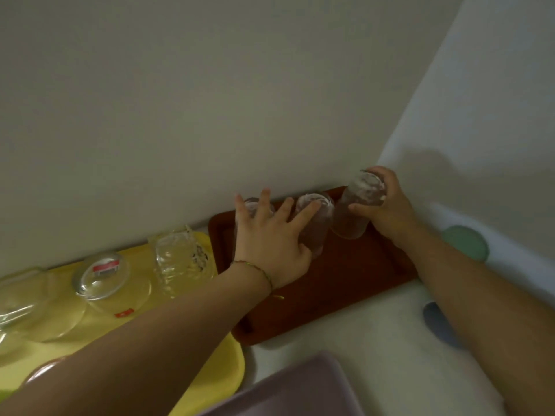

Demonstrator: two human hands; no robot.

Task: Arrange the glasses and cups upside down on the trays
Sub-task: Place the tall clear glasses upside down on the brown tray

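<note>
Three tumblers line the brown tray (354,283); right hand (387,205) grips the end tumbler (357,205), left hand (270,238) spread steadying two: lower it rim-flat, just apart from its neighbour.

A smooth pale grey-white wall (180,100) fills the upper part of the view. Below it lies a white surface (375,340). On that surface, well right of the wall's base, sits a round green disc (465,243); a round blue-grey disc (440,325) lies nearer the camera. A flat mauve rectangular panel (300,388) shows at the bottom edge.
</note>
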